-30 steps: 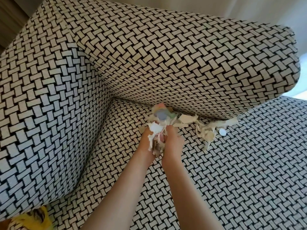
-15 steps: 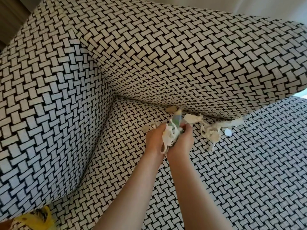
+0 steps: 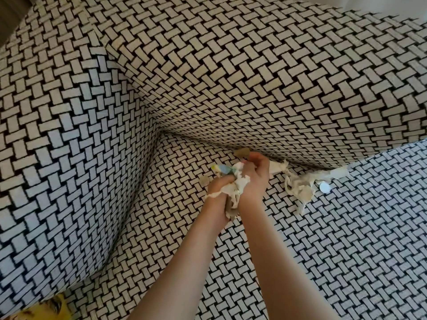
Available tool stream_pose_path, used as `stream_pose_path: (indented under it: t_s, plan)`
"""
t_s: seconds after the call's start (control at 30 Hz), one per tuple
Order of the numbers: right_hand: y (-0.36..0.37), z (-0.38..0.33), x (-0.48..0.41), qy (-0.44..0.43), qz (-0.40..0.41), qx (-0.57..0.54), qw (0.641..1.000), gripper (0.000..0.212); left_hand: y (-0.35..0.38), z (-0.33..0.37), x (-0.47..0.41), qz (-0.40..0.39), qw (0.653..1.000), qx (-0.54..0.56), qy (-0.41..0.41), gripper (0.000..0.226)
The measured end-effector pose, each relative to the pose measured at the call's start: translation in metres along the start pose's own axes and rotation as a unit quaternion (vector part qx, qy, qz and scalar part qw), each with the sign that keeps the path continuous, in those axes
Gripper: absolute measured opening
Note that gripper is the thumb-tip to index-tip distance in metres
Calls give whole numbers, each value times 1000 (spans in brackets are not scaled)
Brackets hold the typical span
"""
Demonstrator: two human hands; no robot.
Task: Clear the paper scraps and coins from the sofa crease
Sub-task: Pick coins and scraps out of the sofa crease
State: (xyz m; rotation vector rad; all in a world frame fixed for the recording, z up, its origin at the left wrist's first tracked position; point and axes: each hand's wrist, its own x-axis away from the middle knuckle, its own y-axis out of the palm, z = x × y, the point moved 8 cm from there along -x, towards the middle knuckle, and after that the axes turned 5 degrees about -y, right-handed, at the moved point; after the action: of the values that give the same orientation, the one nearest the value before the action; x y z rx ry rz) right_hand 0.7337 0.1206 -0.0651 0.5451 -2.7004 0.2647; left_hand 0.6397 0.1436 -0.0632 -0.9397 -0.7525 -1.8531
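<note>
A sofa point(image 3: 254, 77) covered in a black-and-cream basket-weave fabric fills nearly the whole view: its back cushion slopes across the top, a padded armrest point(image 3: 57, 158) bulges on the left, and the seat point(image 3: 346, 250) spreads across the lower right, lit paler and bluish there. A strip of light wall or curtain shows at the top right corner, a dark surface at the top left, and a yellow patterned object point(image 3: 46, 308) peeks in at the bottom left edge. Two bare forearms reach up from the bottom toward the crease where back and seat meet. The left hand point(image 3: 219, 195) is curled closed around a wad of torn cream paper scraps point(image 3: 238, 188), with strips hanging below the fist; the right hand point(image 3: 254, 179) presses against the same wad from the other side, its fingers bent over the top with a blue-and-yellow printed scrap point(image 3: 223, 168) sticking out to the left. A loose heap of scraps point(image 3: 302, 185) lies on the seat just to the right of the hands, along the crease. A silver coin point(image 3: 325, 188) rests at that heap's right edge. A brownish coin point(image 3: 204, 180) lies on the seat just left of the left hand, and another brownish round piece point(image 3: 242, 152) sits in the crease just above the right fingertips.
</note>
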Motion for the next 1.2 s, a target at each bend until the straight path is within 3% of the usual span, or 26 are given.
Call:
stream_pose_path:
  t_s: [0.1, 0.17, 0.27, 0.33, 0.43, 0.47, 0.53, 0.6, 0.73, 0.87, 0.97, 1.03, 1.1, 1.2]
  plan:
    - [-1, -26, 4, -68, 37, 33, 996, 24, 7, 6, 0, -56, 988, 140, -32, 34]
    - [3, -22, -3, -65, 23, 120, 990, 19, 10, 10, -5, -71, 986, 147, -43, 33]
    - [21, -7, -16, -69, -110, 229, 965, 49, 4, 13, -7, -36, 992, 112, -49, 19]
    - [22, -5, -21, -128, -107, 293, 941, 39, 0, 19, -10, -23, 991, 131, -30, 10]
    - [18, -42, -9, -239, -87, 291, 922, 29, -22, 28, -14, 37, 990, 132, -22, 14]
    - [17, -48, -9, -278, -87, 312, 904, 27, -34, 31, -14, 66, 989, 130, -19, 16]
    - [26, -50, -9, -343, -136, 428, 825, 38, -60, 40, -14, 126, 987, 97, -2, 11]
    - [34, -29, -16, -308, -208, 535, 758, 54, -81, 48, -12, 176, 983, 54, 13, 8]
    - [41, -19, -23, -262, -220, 596, 727, 60, -98, 49, -10, 219, 973, -57, 33, 21]
    - [43, -23, -29, -268, -215, 551, 761, 44, -92, 46, -9, 200, 970, -119, 68, 21]
    - [31, -39, -27, -284, -185, 439, 832, 28, -72, 45, -12, 143, 960, -212, 114, 17]
    - [24, -41, -22, -244, -195, 370, 875, 27, -59, 44, -12, 122, 944, -277, 135, 12]
    - [26, -29, -14, -192, -239, 381, 872, 33, -54, 43, -15, 119, 936, -297, 148, 10]
    - [31, -9, -2, -151, -292, 476, 815, 51, -52, 39, -18, 126, 939, -289, 140, 9]
